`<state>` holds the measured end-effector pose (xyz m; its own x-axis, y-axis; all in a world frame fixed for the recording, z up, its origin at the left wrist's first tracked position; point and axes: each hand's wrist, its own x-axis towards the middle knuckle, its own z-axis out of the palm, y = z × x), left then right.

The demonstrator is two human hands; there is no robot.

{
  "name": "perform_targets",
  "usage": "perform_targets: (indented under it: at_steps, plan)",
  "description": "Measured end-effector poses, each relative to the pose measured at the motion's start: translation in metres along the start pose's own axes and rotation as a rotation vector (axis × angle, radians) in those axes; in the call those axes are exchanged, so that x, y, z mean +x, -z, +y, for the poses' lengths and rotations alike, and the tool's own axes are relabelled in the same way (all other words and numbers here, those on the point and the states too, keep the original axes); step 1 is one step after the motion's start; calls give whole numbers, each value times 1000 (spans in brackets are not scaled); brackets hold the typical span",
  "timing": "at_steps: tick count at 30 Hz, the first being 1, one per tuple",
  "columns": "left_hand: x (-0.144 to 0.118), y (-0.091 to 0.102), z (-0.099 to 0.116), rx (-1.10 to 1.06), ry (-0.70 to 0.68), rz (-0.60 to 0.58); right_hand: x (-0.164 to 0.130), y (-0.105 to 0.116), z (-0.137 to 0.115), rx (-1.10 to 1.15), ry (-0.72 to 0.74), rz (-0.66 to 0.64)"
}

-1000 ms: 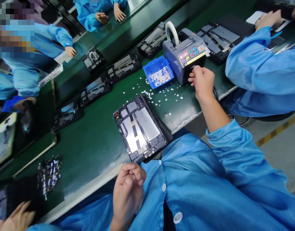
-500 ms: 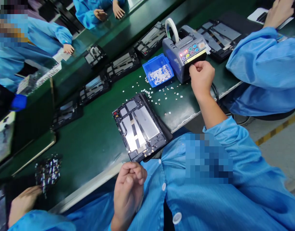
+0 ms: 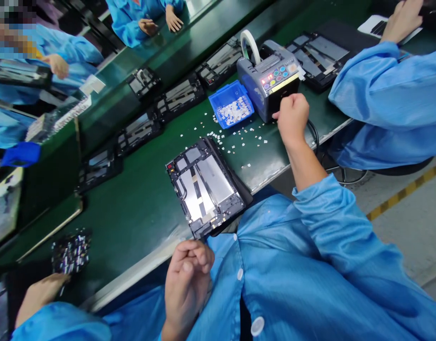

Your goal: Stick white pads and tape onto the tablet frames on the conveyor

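Observation:
My right hand [image 3: 292, 118] is closed in a pinch just in front of the tape dispenser [image 3: 271, 78]; whatever the fingertips hold, if anything, is too small to make out. A short white tape end sticks out at the dispenser's upper right side, and a white tape roll [image 3: 250, 46] stands on top of it. My left hand [image 3: 189, 279] is palm up with curled fingers and nothing visible in them, close to the near corner of an opened tablet [image 3: 211, 184]. Silver panels and dark ribbon strips show inside the tablet, which lies at the bench edge.
A blue tray [image 3: 247, 118] of small white pieces stands left of the dispenser, with more pieces scattered on the green bench [image 3: 140, 203]. Several opened tablets [image 3: 178, 97] line the bench behind. Co-workers' hands [image 3: 43, 293] and sleeves [image 3: 385, 94] are on both sides.
My right hand has drawn slightly down and left, away from the dispenser's front. My left hand stays nearly still. Across the bench, another person now has a dark device raised.

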<state>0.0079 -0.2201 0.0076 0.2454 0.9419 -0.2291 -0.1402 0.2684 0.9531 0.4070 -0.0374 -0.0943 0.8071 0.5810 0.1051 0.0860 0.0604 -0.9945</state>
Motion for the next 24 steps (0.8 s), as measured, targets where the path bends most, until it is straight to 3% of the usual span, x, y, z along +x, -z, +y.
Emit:
perform_targets:
  at_steps: [3,11,17,24]
  plan:
    - [-1,3,-1,-6,1,14,-15,18,4,69,-6,150]
    - [1,0,-1,6,-10,-4,-11,42,17,-14,105,138]
    - [0,1,-1,13,-3,11,10,38,15,-130,258,158]
    - [0,3,-1,-3,34,36,19,21,17,-239,224,176]
